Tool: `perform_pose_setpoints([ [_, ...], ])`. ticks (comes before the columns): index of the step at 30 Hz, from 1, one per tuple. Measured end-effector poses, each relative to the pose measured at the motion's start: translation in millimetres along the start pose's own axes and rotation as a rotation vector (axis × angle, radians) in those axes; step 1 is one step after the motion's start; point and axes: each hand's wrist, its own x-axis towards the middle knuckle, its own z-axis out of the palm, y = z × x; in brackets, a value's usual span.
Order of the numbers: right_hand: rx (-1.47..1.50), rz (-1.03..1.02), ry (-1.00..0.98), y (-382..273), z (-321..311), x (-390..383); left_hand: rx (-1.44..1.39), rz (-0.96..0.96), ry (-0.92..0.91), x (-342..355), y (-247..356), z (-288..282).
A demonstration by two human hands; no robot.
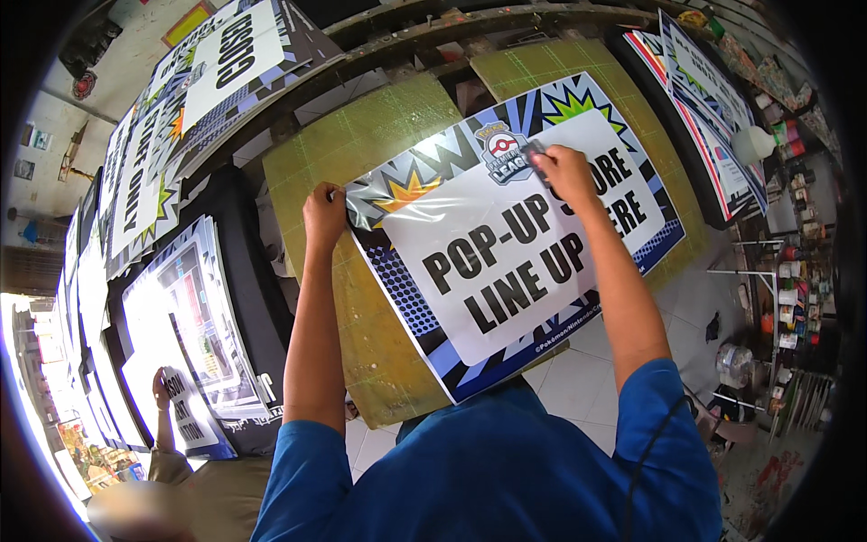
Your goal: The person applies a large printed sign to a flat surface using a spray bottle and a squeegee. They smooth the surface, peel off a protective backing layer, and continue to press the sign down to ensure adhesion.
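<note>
A printed sign point(433, 361) with bold black lettering, starbursts and a crest lies on green gridded cutting boards point(321, 135). My left hand point(323, 206) pinches the sign's upper-left corner, where glossy clear film point(397, 199) shows a wrinkled shine. My right hand point(564, 173) is closed on a small dark flat tool point(536, 151), pressed on the sign beside the crest near its top middle. Part of the tool is hidden under my fingers.
Stacked printed signs lie at upper left point(230, 54) and right point(700, 108). At lower left, a co-worker's hand point(161, 387) touches another sign point(194, 325). A rack point(786, 307) with small containers stands at right, near a plastic jug point(733, 366).
</note>
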Motion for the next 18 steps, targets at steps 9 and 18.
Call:
perform_pose_setpoints([
  [9, -0.009, -0.126, -0.093, -104.2, 72.5, -43.6, -0.115, -0.038, -0.060, 5.9, -20.5, 3.8],
  [18, 0.176, 0.092, -0.033, -55.8, 15.0, -33.8, -0.582, -0.286, -0.291, -56.7, 5.2, -20.1],
])
